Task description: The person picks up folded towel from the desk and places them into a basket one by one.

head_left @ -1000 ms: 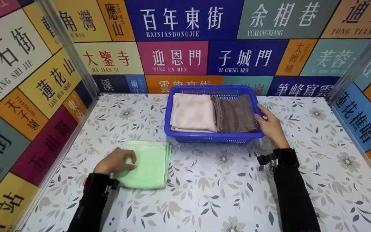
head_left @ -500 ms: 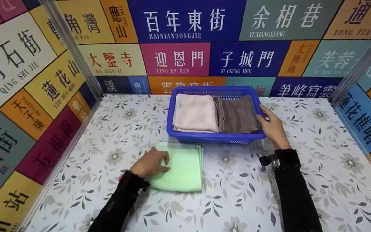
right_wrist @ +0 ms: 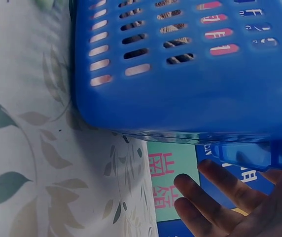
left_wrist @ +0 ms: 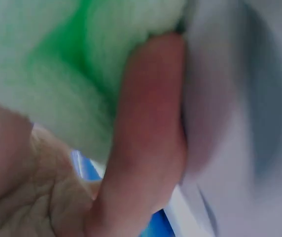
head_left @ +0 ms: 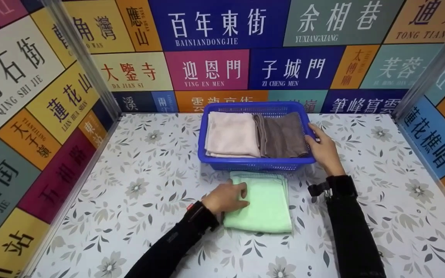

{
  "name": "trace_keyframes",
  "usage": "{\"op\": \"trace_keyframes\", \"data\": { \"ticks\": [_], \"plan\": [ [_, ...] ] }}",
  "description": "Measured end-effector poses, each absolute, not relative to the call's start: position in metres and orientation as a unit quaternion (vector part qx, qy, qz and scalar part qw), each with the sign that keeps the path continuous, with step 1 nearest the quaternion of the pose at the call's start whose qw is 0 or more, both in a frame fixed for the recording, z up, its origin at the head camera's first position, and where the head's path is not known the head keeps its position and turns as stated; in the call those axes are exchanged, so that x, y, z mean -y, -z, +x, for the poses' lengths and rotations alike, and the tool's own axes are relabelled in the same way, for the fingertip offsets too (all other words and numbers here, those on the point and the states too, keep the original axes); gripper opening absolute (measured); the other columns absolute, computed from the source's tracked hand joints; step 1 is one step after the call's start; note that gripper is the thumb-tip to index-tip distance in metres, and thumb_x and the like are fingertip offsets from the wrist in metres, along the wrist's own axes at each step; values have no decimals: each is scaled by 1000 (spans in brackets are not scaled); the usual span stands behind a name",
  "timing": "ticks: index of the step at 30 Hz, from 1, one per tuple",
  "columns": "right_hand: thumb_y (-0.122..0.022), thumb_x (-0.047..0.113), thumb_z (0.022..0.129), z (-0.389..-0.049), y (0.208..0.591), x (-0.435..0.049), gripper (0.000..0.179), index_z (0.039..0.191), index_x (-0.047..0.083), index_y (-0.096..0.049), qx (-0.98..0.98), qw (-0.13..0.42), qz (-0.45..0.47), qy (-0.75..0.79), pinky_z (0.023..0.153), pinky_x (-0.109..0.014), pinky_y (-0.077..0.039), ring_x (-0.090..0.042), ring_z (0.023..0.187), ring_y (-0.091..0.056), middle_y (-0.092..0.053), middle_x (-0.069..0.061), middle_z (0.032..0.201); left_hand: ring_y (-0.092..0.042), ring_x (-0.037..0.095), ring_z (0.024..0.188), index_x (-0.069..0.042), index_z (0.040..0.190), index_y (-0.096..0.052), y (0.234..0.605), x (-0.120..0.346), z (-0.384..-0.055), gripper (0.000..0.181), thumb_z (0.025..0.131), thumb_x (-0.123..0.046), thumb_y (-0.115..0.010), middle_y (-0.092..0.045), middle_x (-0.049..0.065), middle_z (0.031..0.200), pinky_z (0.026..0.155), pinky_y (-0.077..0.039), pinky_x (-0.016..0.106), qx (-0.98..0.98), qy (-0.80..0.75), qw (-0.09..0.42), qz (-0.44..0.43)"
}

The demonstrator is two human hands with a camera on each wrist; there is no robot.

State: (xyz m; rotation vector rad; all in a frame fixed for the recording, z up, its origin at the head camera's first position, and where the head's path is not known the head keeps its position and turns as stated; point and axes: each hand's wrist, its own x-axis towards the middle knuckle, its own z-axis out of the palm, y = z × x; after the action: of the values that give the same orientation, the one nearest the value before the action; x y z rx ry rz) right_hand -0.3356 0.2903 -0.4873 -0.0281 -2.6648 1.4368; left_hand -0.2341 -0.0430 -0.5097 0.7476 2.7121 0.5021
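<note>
My left hand grips the left edge of a folded light green towel, held close over the table in front of the basket. In the left wrist view, a curled finger lies against the soft green cloth. My right hand holds the right rim of a blue plastic basket; in the right wrist view several fingers extend beside the slotted basket wall. Inside the basket, a folded pale pink towel lies left of a folded brown towel.
A white table with a grey leaf-and-flower print lies under everything. The basket stands near the back wall, which carries coloured panels with Chinese lettering. Similar panels cover the left wall and the right wall.
My left hand has moved the green towel rightward, from left of the basket to in front of it. My right hand stays at the basket's rim, and the basket keeps its place.
</note>
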Motion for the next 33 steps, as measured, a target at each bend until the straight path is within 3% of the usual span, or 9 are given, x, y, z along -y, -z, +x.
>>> {"op": "trace_keyframes", "data": {
  "ticks": [7, 11, 15, 18, 20, 24, 26, 30, 33],
  "plan": [
    [-36, 46, 111, -331, 482, -288, 62, 165, 17, -28, 911, 58, -9, -408, 110, -62, -41, -49, 134, -53, -53, -28, 149, -53, 19, 75, -17, 102, -60, 519, 30, -228, 25, 97, -38, -72, -62, 8, 88, 64, -48, 30, -940, -185, 105, 268],
    [-24, 46, 111, -312, 470, -299, 64, 163, 8, -28, 953, 83, -18, -292, 100, -70, -43, -56, 126, -55, -57, -31, 142, -53, 18, 76, -16, 102, -60, 520, 31, -228, 24, 96, -36, -73, -66, 7, 81, 65, -45, 29, -935, -192, 88, 286],
    [-33, 28, 107, -290, 468, -315, 54, 152, -2, -39, 968, 77, -3, -239, 79, -67, -49, -55, 102, -64, -66, -32, 122, -54, 19, 76, -15, 103, -61, 518, 32, -228, 25, 96, -36, -73, -70, 7, 81, 64, -43, 29, -934, -187, 74, 295],
    [-45, 22, 103, -274, 475, -323, 51, 145, -6, -44, 974, 11, 27, -225, 73, -60, -51, -45, 89, -67, -69, -29, 113, -57, 21, 77, -14, 103, -61, 516, 33, -228, 25, 96, -36, -73, -72, 9, 83, 65, -44, 30, -937, -183, 66, 291],
    [-51, 30, 104, -262, 481, -322, 58, 146, -9, -42, 975, -56, 52, -208, 77, -59, -54, -43, 93, -68, -68, -31, 118, -58, 22, 76, -14, 102, -61, 515, 32, -227, 25, 95, -35, -74, -72, 9, 84, 66, -45, 31, -938, -185, 66, 286],
    [-50, 54, 104, -240, 490, -301, 88, 154, -15, -27, 975, -143, 94, -143, 86, -65, -54, -56, 110, -62, -56, -42, 135, -58, 21, 75, -15, 103, -61, 515, 29, -225, 24, 95, -34, -74, -72, 8, 84, 67, -46, 31, -938, -195, 73, 278],
    [-48, 63, 101, -231, 494, -284, 100, 157, -15, -19, 976, -149, 105, -122, 89, -68, -53, -61, 115, -59, -46, -44, 144, -57, 20, 74, -15, 103, -61, 516, 27, -224, 24, 96, -34, -74, -71, 7, 83, 67, -45, 29, -937, -202, 75, 276],
    [-57, 71, 93, -215, 506, -242, 113, 160, -10, -15, 971, -130, 133, -148, 85, -63, -56, -55, 107, -65, -53, -42, 139, -55, 19, 73, -14, 101, -60, 519, 23, -222, 24, 95, -32, -74, -68, 5, 80, 65, -44, 29, -936, -206, 70, 276],
    [-74, 61, 87, -205, 515, -218, 117, 161, -8, -16, 964, -101, 164, -184, 80, -57, -58, -48, 103, -68, -65, -37, 124, -54, 18, 73, -13, 100, -59, 521, 21, -222, 23, 94, -29, -75, -65, 4, 79, 66, -43, 28, -933, -218, 67, 277]
  ]
}}
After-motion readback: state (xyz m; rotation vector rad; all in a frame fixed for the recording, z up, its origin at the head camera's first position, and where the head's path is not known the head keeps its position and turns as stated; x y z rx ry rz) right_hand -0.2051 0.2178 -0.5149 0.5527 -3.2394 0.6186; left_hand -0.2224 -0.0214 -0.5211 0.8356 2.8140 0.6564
